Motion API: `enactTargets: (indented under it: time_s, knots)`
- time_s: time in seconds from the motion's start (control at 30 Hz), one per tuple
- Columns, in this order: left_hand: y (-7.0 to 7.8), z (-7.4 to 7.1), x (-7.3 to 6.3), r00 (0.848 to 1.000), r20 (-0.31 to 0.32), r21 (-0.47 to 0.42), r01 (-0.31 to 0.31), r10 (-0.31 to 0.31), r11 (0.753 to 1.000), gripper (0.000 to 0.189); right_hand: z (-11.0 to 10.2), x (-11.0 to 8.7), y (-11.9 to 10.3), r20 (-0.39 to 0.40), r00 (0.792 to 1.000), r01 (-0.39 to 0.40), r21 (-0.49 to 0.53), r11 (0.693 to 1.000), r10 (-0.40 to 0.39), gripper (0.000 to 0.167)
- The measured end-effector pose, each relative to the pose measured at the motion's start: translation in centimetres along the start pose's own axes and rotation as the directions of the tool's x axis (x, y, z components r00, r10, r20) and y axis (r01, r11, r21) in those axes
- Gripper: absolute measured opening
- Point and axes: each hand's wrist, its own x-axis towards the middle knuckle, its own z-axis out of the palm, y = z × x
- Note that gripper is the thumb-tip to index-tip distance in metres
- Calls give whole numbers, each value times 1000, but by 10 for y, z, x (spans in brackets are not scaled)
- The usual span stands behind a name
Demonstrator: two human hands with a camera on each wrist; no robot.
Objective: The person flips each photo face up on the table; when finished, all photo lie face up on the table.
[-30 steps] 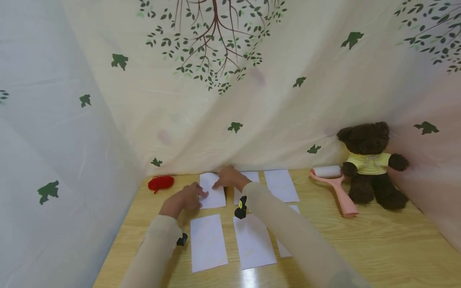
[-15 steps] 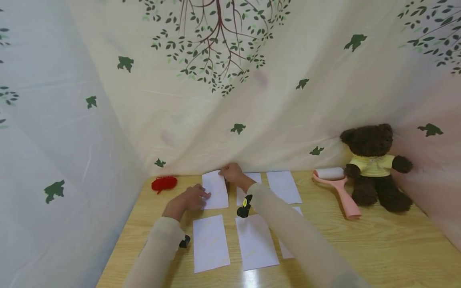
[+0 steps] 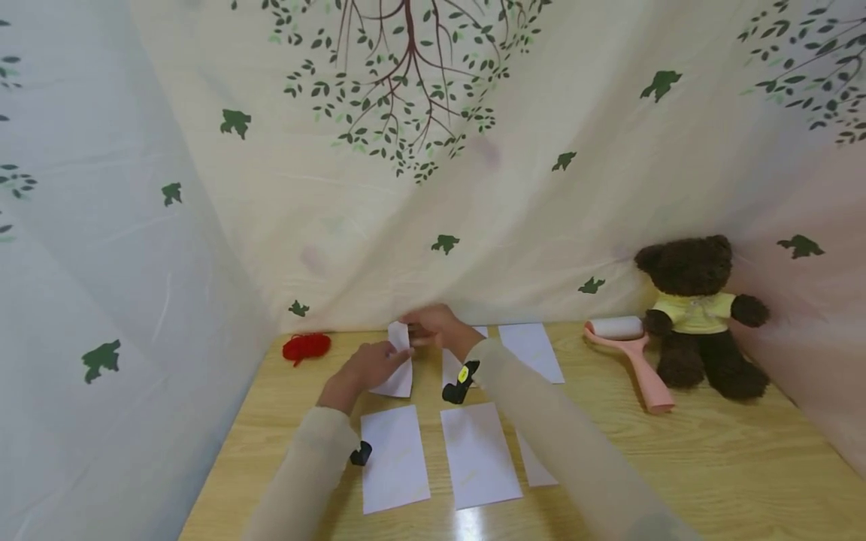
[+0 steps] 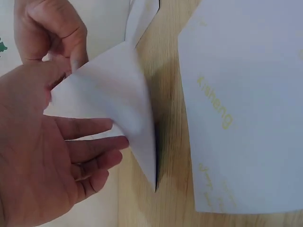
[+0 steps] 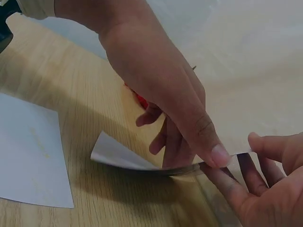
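Observation:
A white paper sheet [image 3: 402, 382] with a dark underside is lifted and bent up off the table at the back left. My left hand [image 3: 370, 366] pinches it, thumb on one face and fingers on the other. At the sheet's far edge, my right hand [image 3: 436, 327] pinches a corner between thumb and fingers. In the right wrist view the sheet [image 5: 125, 158] curves upward toward both hands, its dark face down. Close by in the left wrist view lies another white sheet [image 4: 246, 113] with faint yellow printed lettering.
Several more white sheets, such as the front left one [image 3: 395, 458], lie in two rows on the wooden table [image 3: 731, 458]. Red yarn [image 3: 306, 347] is at the back left. To the right are a pink lint roller [image 3: 639, 361] and a brown teddy bear [image 3: 697, 308] against the curtain.
The back left sheet, earlier nearly flat with its far edge being lifted, is now raised and bent over to the left. My left hand has moved from resting on it to pinching it.

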Motion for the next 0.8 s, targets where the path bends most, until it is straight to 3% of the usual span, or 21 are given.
enactTargets:
  time_s: [0.17,0.33,0.47,0.57,0.63,0.67,0.8]
  knots:
    - [2,3,2,994,-106,-85,-34,25,996,58,4,-5,-1,29,998,62,67,996,-64,26]
    - [4,-5,2,968,-250,-190,-75,26,979,45,4,-4,4,79,985,149,70,986,-154,29]
    - [1,-13,1,952,-301,-341,-60,-49,938,43,3,-5,11,112,968,234,-60,970,-226,36]
    - [-5,-14,0,944,-303,-380,3,-128,925,39,0,-8,19,146,950,305,-229,924,-277,36]
    - [-11,-12,0,940,-292,-351,68,-178,934,37,-1,-9,24,194,929,368,-375,851,-316,33]
    - [-14,-10,0,938,-281,-326,104,-202,939,36,-2,-10,27,226,916,401,-452,797,-332,31]
    - [-25,0,1,941,-224,-201,209,-252,957,36,-5,-13,36,381,865,500,-704,505,-326,28]
